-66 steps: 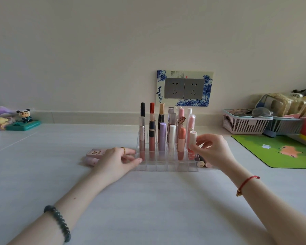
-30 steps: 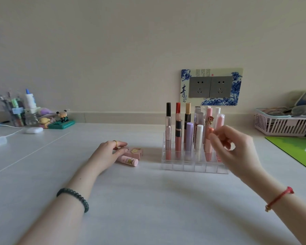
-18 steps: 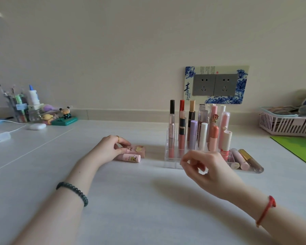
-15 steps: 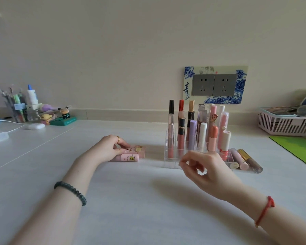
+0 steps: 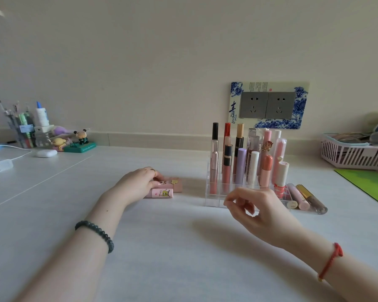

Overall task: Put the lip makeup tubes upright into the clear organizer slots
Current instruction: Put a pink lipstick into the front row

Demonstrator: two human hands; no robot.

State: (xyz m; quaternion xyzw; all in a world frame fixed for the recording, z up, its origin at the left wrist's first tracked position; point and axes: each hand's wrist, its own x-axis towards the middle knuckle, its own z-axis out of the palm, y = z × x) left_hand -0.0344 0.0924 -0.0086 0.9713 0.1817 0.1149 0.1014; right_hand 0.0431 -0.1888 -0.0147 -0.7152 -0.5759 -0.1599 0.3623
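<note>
Nearest the camera, the right hand [image 5: 258, 212] hovered just above the bench [image 5: 162, 247] at the front edge of the clear organizer [image 5: 214, 200], its fingers [image 5: 238, 202] loosely curled and holding nothing. At about ten o'clock from it, the left hand [image 5: 138, 184] rested on the bench with its fingertips touching two short pink tubes [image 5: 162, 192] that lay on their sides, one just behind the other; whether the fingers had closed round either could not be told, though they looked laid on rather than clenched.

The organizer stood at about twelve o'clock, its middle and rear slots filled with upright tubes [image 5: 240, 162], the front row seemingly still free. At three o'clock from it, just beside its right wall, three more tubes [image 5: 301, 198] lay flat, among them a gold-capped one.

Judged from their look, these were light, rigid plastic cylinders with smooth, glossy shells, likely slippery and prone to roll when nudged. A pinch across the barrel near the middle, thumb opposite two fingers, seemed the safest hold for lifting a lying tube; shifting to the upper half would leave the base free to enter a slot. The organizer appeared thin, hard and light, so a careless push might slide it or topple its tall neighbours.

Farther off, a pen cup [image 5: 24, 131] and figurines stood at ten o'clock and a pink basket [image 5: 354, 155] at two o'clock.
</note>
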